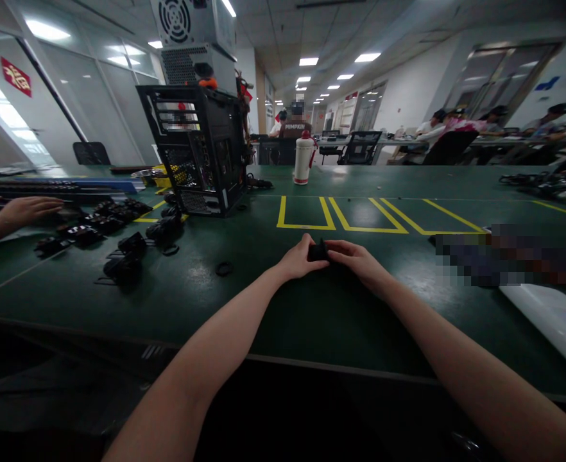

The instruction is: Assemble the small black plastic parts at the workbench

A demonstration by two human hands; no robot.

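Observation:
Just in front of me, over the green table, both hands meet at a small black object (319, 251) with a pointed tip standing up from it. My left hand (298, 259) is closed on its left side, thumb and fingers around it. From the right, the bent fingers of my right hand (353, 258) press against the same object. Its kind cannot be made out, since my fingers cover part of it. To the left of my hands a black ring-shaped piece (224, 269) lies flat on the table.
Several black bundles (124, 266) lie at the left, near another person's hand (35, 208). Behind them stands an open black computer case (215, 147) with power supplies (199, 67) stacked on top. A white bottle (303, 160) stands beyond yellow tape outlines (307, 227). A white object (547, 314) is at right.

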